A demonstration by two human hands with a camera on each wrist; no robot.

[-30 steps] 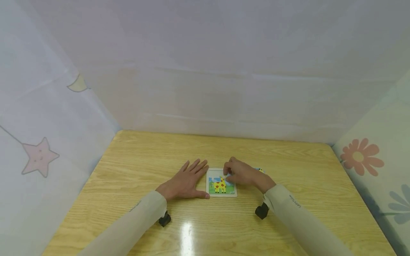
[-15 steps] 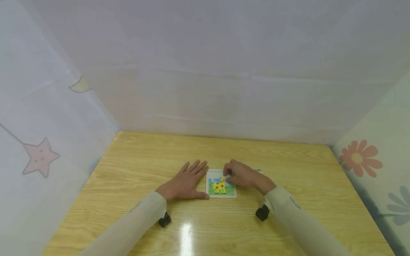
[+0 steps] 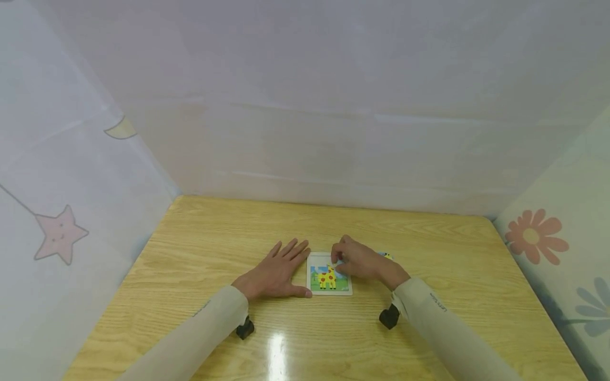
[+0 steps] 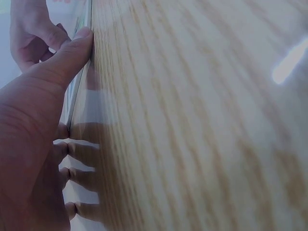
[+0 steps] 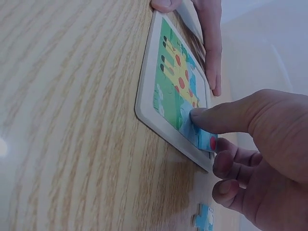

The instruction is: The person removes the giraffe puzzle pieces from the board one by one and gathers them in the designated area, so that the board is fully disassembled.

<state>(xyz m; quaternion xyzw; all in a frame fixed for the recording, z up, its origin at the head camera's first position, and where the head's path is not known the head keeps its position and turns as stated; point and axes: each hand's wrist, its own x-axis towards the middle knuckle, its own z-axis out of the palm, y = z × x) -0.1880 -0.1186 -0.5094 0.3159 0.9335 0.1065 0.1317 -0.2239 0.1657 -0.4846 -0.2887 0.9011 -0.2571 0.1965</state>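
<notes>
A jigsaw puzzle (image 3: 329, 280) with a yellow, red-spotted giraffe on green and blue lies in a white tray (image 5: 147, 108). My left hand (image 3: 278, 272) rests with spread fingers at the tray's left side; its thumb (image 4: 72, 48) touches the near left edge. My right hand (image 3: 359, 259) is over the tray's upper right part. Its thumb and finger pinch a blue puzzle piece (image 5: 206, 140) with a red patch, against the assembled pieces. The head view hides this piece behind the fingers.
Right of the tray, partly behind the right hand, lies a loose puzzle piece (image 3: 387, 255); a blue loose piece (image 5: 204, 217) shows in the right wrist view. The wooden table (image 3: 229, 222) meets cloth walls (image 3: 295, 143) at the back and sides.
The right hand shifts only very slightly over the upper right of the puzzle. The left hand and the tray stay in place.
</notes>
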